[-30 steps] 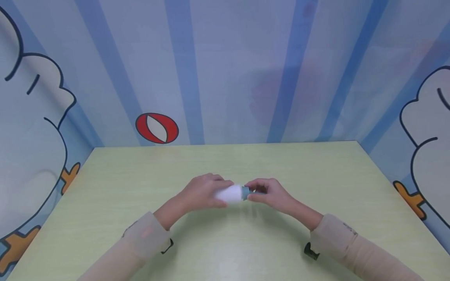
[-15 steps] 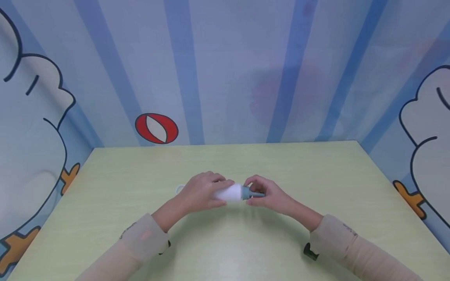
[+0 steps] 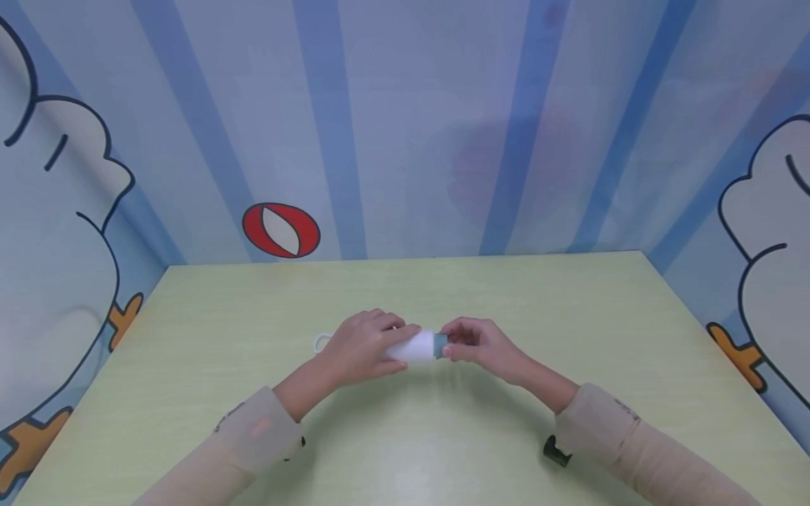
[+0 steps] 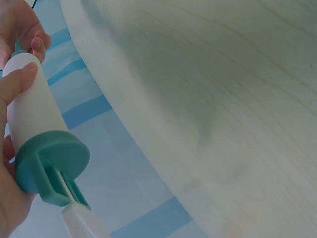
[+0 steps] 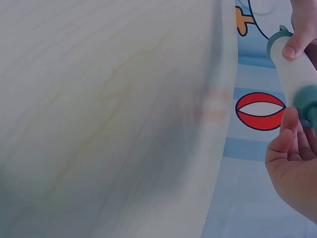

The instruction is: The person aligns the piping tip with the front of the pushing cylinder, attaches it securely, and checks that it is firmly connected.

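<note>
A white syringe-like tube point(image 3: 416, 346) lies level in the air between both hands, above the table. My left hand point(image 3: 361, 349) grips its barrel, thumb along the near side and fingers wrapped over the far side. At its right end is a teal nozzle cap point(image 3: 441, 345), which my right hand point(image 3: 490, 349) pinches between thumb and fingers; the narrow tip is hidden there in the head view. In the left wrist view, a teal collar point(image 4: 52, 161) closes the other end, with a white plunger rod point(image 4: 81, 218) coming out. Its white loop point(image 3: 321, 342) shows behind my left hand.
The pale yellow-green table point(image 3: 405, 436) spreads beneath both arms. A blue striped backdrop point(image 3: 418, 140) rises along its far edge, printed with a red and white ball point(image 3: 281, 230). Cartoon-printed panels point(image 3: 57, 281) stand at both sides.
My right fingers have shifted on the nozzle cap, opening slightly to show the long tip, then closing over it again. The white loop has come into view behind my left hand.
</note>
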A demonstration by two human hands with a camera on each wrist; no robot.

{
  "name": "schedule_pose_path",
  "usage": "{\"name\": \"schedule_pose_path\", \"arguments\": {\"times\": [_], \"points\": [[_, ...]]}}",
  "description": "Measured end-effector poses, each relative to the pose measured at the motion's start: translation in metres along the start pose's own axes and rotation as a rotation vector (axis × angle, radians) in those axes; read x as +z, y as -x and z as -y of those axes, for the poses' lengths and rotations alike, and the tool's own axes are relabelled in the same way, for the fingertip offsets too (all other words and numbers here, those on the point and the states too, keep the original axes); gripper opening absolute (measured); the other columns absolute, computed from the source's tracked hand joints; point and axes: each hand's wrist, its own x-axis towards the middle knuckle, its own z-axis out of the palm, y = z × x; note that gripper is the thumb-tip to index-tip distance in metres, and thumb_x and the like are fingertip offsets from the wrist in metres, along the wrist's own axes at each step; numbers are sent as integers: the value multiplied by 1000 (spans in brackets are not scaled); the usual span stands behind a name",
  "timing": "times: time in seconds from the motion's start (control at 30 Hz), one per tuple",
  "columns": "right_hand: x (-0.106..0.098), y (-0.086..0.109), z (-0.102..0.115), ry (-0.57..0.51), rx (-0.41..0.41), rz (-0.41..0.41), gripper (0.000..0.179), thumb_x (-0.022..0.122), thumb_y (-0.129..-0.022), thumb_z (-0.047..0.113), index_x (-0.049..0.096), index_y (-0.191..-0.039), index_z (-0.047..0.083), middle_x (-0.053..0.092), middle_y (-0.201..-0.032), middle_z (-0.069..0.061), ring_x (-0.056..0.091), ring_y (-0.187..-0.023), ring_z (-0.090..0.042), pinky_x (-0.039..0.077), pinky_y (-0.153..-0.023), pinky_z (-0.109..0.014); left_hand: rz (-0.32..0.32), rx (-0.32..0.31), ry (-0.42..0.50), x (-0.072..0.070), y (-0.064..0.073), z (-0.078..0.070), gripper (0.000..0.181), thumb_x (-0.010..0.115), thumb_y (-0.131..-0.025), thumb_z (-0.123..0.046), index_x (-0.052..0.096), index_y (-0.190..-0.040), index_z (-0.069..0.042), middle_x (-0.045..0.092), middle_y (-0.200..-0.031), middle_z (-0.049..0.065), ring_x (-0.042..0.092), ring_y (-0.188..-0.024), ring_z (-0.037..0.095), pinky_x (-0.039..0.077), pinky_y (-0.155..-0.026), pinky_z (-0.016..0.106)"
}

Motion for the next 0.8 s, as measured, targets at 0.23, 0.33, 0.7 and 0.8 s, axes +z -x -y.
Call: {"name": "schedule_pose_path", "arguments": {"times": [0.23,0.33,0.7,0.8], "points": [[-1,-2,-1,-100,-19,55,41,56,-86,22,42,-116,-2,64,-81,-7,59,-66,-16,46,-63,-30,-16,-4,-10,0,0,1,51,72,-68,-42,61,-112,-20,64,-97,-1,59,-82,15,49,-69,26],[-1,-2,-3,-140,-31,82,43,61,-82,14,39,-115,-3,63,-80,-1,58,-67,-12,48,-66,-29,-19,-6,-6,0,1,1,51,72,-67,-42,61,-112,-20,64,-97,-1,59,-82,15,49,-69,26],[0,-4,-4,-48,28,1,34,64,-80,21,55,-104,-3,60,-89,-5,57,-78,-13,49,-70,-34,-17,-2,-14,1,3,0,49,71,-69,-41,60,-113,-20,64,-97,-1,58,-82,15,49,-68,25],[0,-5,-3,-69,58,8,37,60,-83,23,53,-109,-3,62,-84,-4,58,-71,-13,48,-66,-33,-22,-4,-21,2,3,0,49,70,-70,-42,60,-113,-20,64,-97,-1,58,-82,15,49,-69,25]]}}
